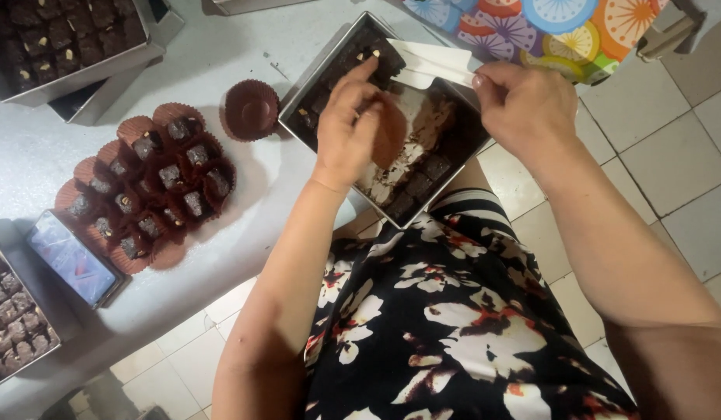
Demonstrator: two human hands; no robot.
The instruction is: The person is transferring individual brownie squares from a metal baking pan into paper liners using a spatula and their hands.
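A square metal tray [301,87] of cut brownie squares rests half on the white table, half over my lap. My left hand [349,124] reaches into it, holding a brown paper cup [389,136] over the tray's middle, fingertips near a nut-topped brownie [374,54]. My right hand [524,105] pinches the white lining paper [434,64] at the tray's far right edge. Remaining brownie pieces [423,175] lie along the near right side; the bare paper shows crumbs.
Several brownies in brown paper cups [154,183] cluster on the table [244,225], with one empty cup [250,109] beside them. Other metal trays of brownies sit at top left [65,39] and bottom left [10,319]. A phone [71,257] lies near the edge. A colourful box [547,31] stands behind.
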